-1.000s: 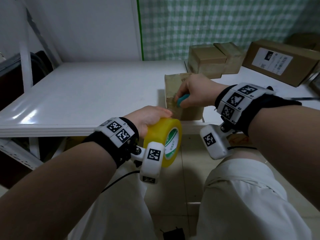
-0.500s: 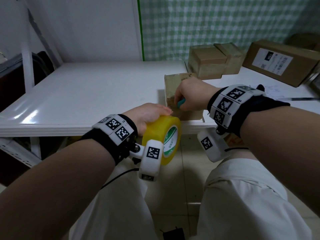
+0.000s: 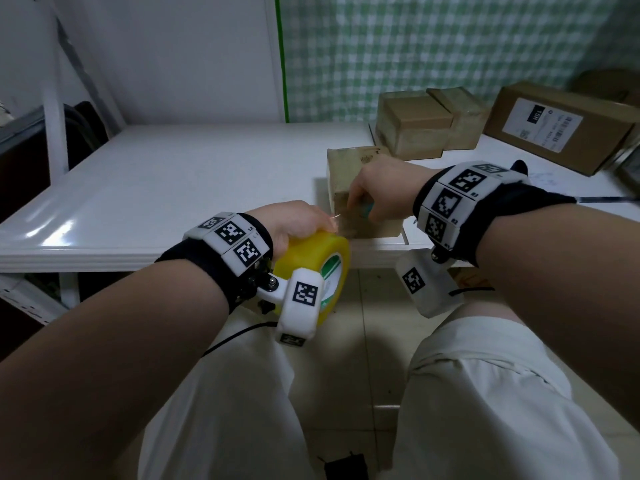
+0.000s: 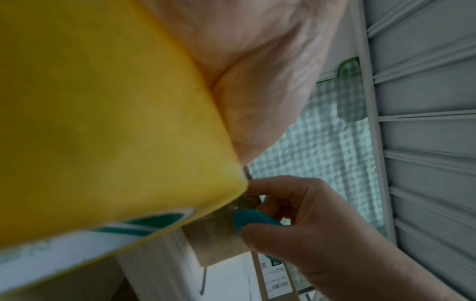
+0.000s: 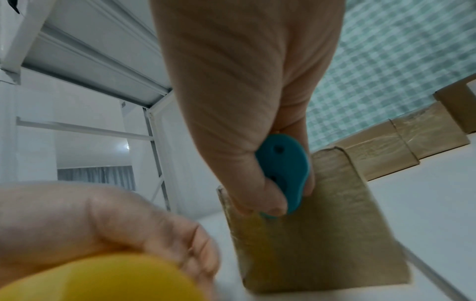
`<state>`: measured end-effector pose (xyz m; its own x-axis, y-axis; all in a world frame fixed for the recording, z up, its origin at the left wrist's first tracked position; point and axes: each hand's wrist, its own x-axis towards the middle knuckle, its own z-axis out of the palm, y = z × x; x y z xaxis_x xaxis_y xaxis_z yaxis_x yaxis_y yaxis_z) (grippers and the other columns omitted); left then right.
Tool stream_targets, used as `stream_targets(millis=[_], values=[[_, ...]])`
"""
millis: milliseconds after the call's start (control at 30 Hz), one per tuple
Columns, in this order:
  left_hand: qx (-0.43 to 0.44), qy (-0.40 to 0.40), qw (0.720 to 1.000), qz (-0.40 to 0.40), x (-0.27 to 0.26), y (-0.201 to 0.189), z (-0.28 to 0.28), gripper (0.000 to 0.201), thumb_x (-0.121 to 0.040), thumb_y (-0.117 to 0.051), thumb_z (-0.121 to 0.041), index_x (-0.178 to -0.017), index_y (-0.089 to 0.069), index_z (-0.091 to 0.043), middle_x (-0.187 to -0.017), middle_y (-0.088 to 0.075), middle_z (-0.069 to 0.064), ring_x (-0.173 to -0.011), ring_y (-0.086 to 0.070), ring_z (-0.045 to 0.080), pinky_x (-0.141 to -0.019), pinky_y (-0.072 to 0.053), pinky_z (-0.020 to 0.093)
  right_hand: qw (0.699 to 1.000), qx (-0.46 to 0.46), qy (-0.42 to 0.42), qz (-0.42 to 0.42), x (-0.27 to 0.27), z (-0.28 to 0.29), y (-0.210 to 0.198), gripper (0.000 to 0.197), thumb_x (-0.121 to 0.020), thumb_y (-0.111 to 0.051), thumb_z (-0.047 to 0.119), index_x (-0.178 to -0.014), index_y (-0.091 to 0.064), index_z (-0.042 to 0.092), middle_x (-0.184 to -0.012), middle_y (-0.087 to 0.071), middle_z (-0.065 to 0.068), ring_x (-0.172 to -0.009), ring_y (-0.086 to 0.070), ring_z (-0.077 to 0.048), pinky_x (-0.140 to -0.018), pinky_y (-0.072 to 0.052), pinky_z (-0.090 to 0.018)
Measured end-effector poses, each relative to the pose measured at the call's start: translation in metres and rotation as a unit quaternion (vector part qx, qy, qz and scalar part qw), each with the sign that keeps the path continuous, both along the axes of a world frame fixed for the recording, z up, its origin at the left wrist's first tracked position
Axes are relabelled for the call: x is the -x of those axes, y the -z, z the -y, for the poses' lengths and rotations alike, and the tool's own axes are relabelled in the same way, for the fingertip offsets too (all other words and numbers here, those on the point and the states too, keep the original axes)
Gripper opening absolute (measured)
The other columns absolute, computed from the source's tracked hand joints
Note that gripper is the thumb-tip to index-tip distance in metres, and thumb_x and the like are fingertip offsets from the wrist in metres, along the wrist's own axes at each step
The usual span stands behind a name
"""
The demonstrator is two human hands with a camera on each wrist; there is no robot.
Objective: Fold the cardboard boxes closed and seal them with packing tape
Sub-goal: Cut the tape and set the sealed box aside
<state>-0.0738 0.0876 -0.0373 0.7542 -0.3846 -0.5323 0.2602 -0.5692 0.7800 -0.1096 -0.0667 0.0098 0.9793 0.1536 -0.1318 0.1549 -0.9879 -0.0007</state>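
Note:
A small taped cardboard box [image 3: 346, 168] stands at the white table's [image 3: 173, 188] front edge. My left hand [image 3: 298, 223] grips a yellow roll of packing tape [image 3: 311, 268] just below and left of the box, and a strip of tape runs from the roll to the box's near face [image 5: 309, 234]. My right hand [image 3: 381, 192] pinches a small teal cutter [image 5: 283, 173] and holds it against the top of that near face. The wrist views show the same tape roll [image 4: 103, 122] and teal cutter [image 4: 252, 220].
Two taped boxes [image 3: 412, 126] stand behind the small one, and a larger box with a white label [image 3: 561, 126] lies at the right. A green checked curtain hangs behind the table. White shelf posts rise at the left. My knees are below the table edge.
My right hand has slid the cutter left and down along the box's near top edge. My left hand and the roll have shifted only slightly.

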Motion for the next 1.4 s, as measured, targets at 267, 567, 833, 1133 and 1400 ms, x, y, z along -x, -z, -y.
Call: stream_targets(millis=[267, 567, 833, 1133, 1400], values=[[0.022, 0.024, 0.999, 0.002, 0.0, 0.008, -0.027, 0.014, -0.092, -0.058, -0.015, -0.103, -0.064, -0.02, -0.111, -0.062, 0.017, -0.099, -0.061, 0.036, -0.085, -0.053, 0.045, 0.992, -0.121, 0.032, -0.017, -0.002, 0.005, 0.002, 0.022, -0.084, -0.061, 0.012, -0.101, -0.072, 0.019, -0.076, -0.06, 0.011, -0.07, -0.055, -0.006, -0.06, -0.045, -0.017], [0.085, 0.021, 0.992, 0.09, 0.004, -0.023, -0.036, 0.027, -0.09, -0.061, -0.019, -0.118, -0.06, -0.02, -0.112, -0.064, 0.013, -0.1, -0.063, 0.029, -0.082, -0.055, 0.038, 0.885, -0.452, 0.104, 0.033, -0.007, -0.012, 0.005, 0.02, -0.086, -0.062, 0.009, -0.076, -0.05, 0.02, -0.074, -0.06, 0.0, -0.054, -0.048, -0.009, -0.043, -0.037, -0.02], [0.098, 0.012, 0.989, 0.113, 0.011, -0.034, -0.035, 0.035, -0.089, -0.063, -0.022, -0.123, -0.057, -0.021, -0.11, -0.065, 0.009, -0.097, -0.064, 0.026, -0.076, -0.055, 0.034, 0.892, -0.442, 0.066, 0.075, -0.006, -0.016, 0.008, 0.024, -0.078, -0.074, 0.007, -0.074, -0.061, 0.027, -0.068, -0.061, 0.007, -0.066, -0.055, -0.01, -0.071, -0.052, -0.034], [0.127, 0.017, 0.985, 0.111, 0.014, -0.039, -0.038, 0.061, -0.09, -0.061, -0.012, -0.145, -0.034, -0.014, -0.128, -0.054, 0.001, -0.099, -0.058, 0.011, -0.078, -0.049, 0.02, 0.874, -0.469, 0.107, 0.068, -0.008, -0.017, 0.002, 0.009, -0.082, -0.071, 0.006, -0.089, -0.072, 0.011, -0.068, -0.059, 0.009, -0.055, -0.051, 0.002, -0.043, -0.035, -0.004], [0.099, 0.044, 0.986, 0.13, 0.006, -0.056, -0.044, 0.078, -0.079, -0.069, 0.001, -0.146, -0.032, -0.016, -0.123, -0.054, 0.004, -0.096, -0.058, 0.01, -0.075, -0.05, 0.018, 0.879, -0.459, 0.109, 0.066, -0.02, -0.019, -0.003, 0.03, -0.087, -0.068, 0.025, -0.061, -0.055, 0.018, -0.058, -0.047, 0.001, -0.046, -0.037, -0.009, -0.041, -0.033, -0.017]])
